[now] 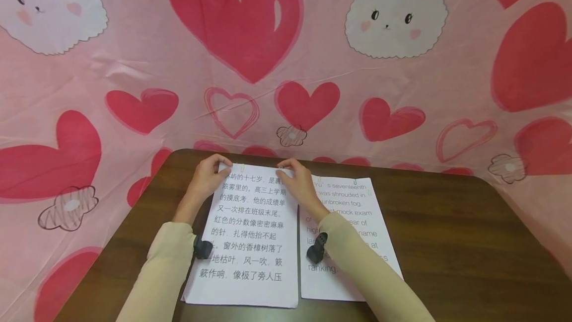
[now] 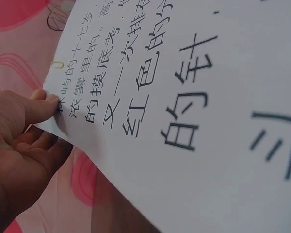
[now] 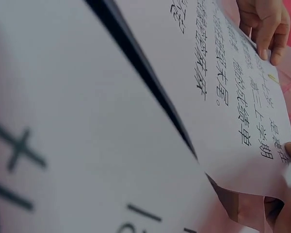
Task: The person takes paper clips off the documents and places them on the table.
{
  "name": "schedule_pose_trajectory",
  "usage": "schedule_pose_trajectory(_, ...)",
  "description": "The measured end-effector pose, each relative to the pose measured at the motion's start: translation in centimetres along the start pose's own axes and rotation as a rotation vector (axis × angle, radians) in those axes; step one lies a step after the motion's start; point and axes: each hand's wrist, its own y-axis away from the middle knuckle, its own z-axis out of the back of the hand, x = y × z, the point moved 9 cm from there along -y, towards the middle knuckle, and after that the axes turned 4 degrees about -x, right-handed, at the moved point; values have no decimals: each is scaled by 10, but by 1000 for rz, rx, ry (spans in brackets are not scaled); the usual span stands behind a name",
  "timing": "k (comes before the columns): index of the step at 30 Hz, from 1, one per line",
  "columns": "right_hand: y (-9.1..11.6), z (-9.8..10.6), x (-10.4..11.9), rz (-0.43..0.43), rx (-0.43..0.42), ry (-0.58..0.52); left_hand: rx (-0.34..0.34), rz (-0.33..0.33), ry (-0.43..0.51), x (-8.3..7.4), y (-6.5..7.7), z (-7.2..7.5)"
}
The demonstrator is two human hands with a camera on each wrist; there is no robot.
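head: high, forward-down | left wrist: close, toward fingers (image 2: 41,109) | right wrist: close, leftward | shared: Chinese page (image 1: 250,240)

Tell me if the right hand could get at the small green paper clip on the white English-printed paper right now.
Probably yes: nothing covers the green clip, close to the right hand. That hand would likely have to release the white Chinese-printed paper first.

White paper (image 1: 250,240) bearing black Chinese text, yellow-clipped at its top edge, rests on the table (image 1: 456,242)
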Motion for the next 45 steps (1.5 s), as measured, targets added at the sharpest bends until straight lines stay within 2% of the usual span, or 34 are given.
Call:
schedule_pose_trajectory(7, 1, 4, -1, -52, -25, -36, -4, -19, -9, -5, -1, 0)
schedule_pose_trajectory(20, 3, 8, -6, -127, -54, -111, 9, -15, -11, -10, -1, -3)
schedule_pose_trajectory(32, 6, 7, -16, -216, -79, -167, 14, -3, -22, -6, 3, -5)
schedule_pose_trajectory(45, 5, 4, -28, -319, -109, -299, 9, -16, -31, -6, 6, -3)
